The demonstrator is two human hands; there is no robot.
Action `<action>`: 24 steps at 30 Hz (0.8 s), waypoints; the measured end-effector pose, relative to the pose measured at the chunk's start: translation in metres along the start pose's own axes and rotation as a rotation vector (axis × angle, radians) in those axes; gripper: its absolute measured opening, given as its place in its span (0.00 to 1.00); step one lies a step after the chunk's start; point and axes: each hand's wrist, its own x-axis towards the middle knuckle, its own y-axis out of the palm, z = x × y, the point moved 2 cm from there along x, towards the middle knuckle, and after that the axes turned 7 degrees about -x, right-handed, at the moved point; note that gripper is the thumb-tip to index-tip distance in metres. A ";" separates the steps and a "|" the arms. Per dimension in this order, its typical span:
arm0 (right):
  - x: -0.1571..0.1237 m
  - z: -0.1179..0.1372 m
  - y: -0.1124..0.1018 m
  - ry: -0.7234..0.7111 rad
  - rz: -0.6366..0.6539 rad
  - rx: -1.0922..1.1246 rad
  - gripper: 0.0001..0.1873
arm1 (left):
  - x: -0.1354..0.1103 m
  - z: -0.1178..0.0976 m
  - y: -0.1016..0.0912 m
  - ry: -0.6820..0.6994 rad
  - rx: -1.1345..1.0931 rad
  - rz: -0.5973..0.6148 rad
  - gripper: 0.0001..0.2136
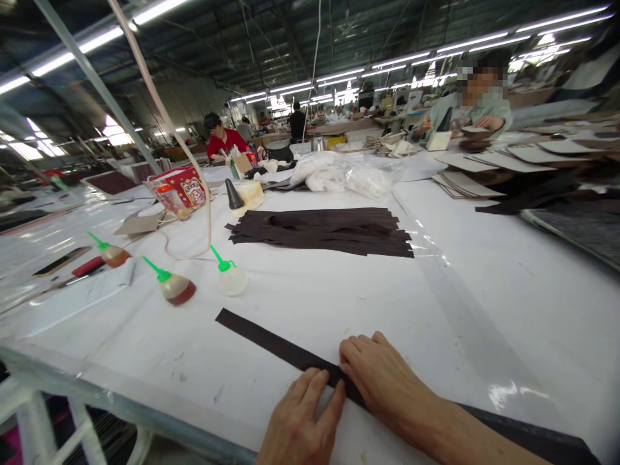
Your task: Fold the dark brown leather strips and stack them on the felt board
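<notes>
A long dark brown strip (271, 340) of leather-like material lies slantwise on the white table before me, running from the middle toward the lower right. My left hand (305, 416) grips its near edge, thumb and fingertips pressed onto it. Close beside, my right hand (380, 378) is bent over the strip from the far side, its fingers closed on it; the fingertips are partly hidden. Under my right forearm the strip disappears, and a dark length shows again beyond it. Farther back rests a pile of similar dark strips (320, 231).
Left of the strip stand squeeze bottles with green nozzles: a clear one (232, 281) and an amber one (177, 289). A red patterned bag (186, 188) and clear plastic wrap (341, 173) lie behind. Stacked panels (520, 158) are at right. Co-workers sit across the table.
</notes>
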 end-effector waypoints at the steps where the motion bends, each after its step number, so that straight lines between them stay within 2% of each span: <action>1: -0.002 -0.002 0.002 0.030 -0.015 0.053 0.08 | 0.001 0.000 0.000 -0.001 -0.005 0.005 0.19; 3: -0.005 -0.006 0.004 0.071 -0.040 0.137 0.09 | 0.001 0.000 0.000 -0.002 -0.016 0.009 0.18; 6: -0.010 -0.010 -0.001 0.029 -0.036 0.221 0.14 | 0.002 0.000 -0.001 -0.009 -0.055 0.010 0.17; 8: -0.014 -0.012 -0.005 0.031 -0.011 0.283 0.11 | 0.004 0.002 -0.005 -0.039 -0.143 0.010 0.15; 10: -0.017 -0.014 -0.007 0.055 -0.003 0.294 0.04 | 0.007 0.004 -0.010 -0.089 -0.252 -0.004 0.13; 14: -0.021 -0.011 -0.001 0.030 -0.043 0.236 0.10 | 0.015 0.018 -0.017 -0.270 -0.367 -0.050 0.14; 16: -0.021 -0.010 0.003 0.019 -0.068 0.218 0.12 | 0.019 0.027 -0.015 -0.331 -0.404 -0.012 0.15; 20: -0.022 -0.013 0.007 -0.050 -0.133 0.147 0.11 | 0.022 0.040 -0.005 -0.261 -0.468 0.180 0.16; 24: -0.031 -0.022 0.008 -0.166 -0.189 0.052 0.08 | 0.017 0.046 -0.002 -0.150 -0.477 0.249 0.19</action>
